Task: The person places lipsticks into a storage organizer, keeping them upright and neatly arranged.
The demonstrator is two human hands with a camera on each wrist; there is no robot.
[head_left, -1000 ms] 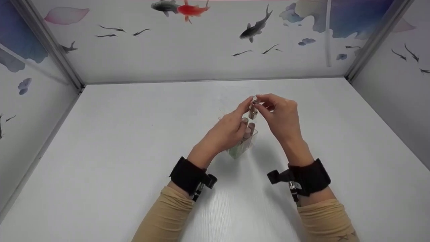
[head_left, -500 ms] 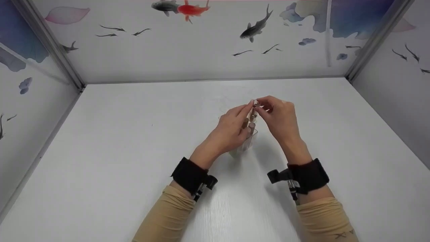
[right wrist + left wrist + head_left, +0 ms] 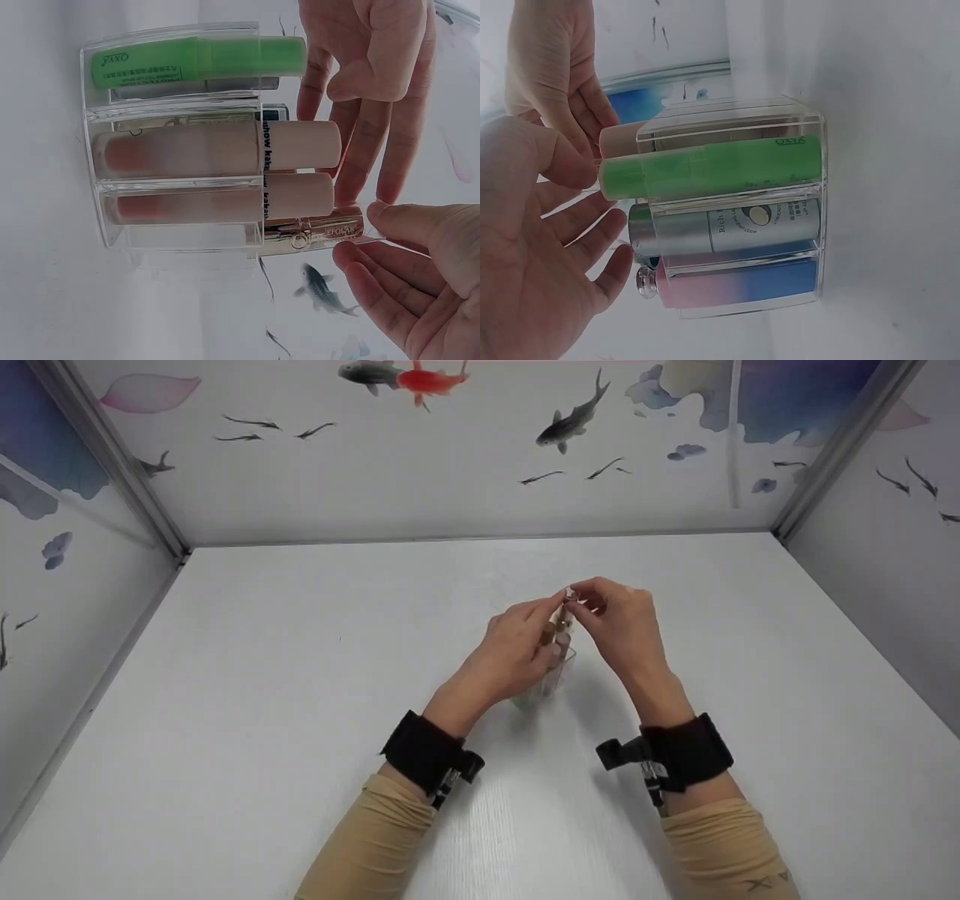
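A clear acrylic organizer (image 3: 91, 157) stands upright on the table with lip and cosmetic tubes in its compartments. My right hand (image 3: 630, 622) pinches the top end of a gold lipstick (image 3: 326, 231), whose lower part is inside the organizer's far side. My left hand (image 3: 510, 641) reaches over the organizer with fingers mostly straight, a fingertip touching near the lipstick's top. A green tube (image 3: 727, 165), a silver tube (image 3: 727, 229) and a pink-and-blue tube (image 3: 739, 285) with a clear knob show in the left wrist view. Two pink lip gloss tubes (image 3: 300, 144) face the right wrist view.
The white table (image 3: 262, 720) spreads around the organizer. White panels (image 3: 465, 487) printed with fish stand at the back and both sides, joined by grey metal posts (image 3: 847, 446). Each wrist wears a black strap (image 3: 690, 750) with a small camera.
The gold lipstick has gone down into the organizer with my right hand, which is slightly lower. My left hand has shifted a little over the organizer and its fingers have straightened.
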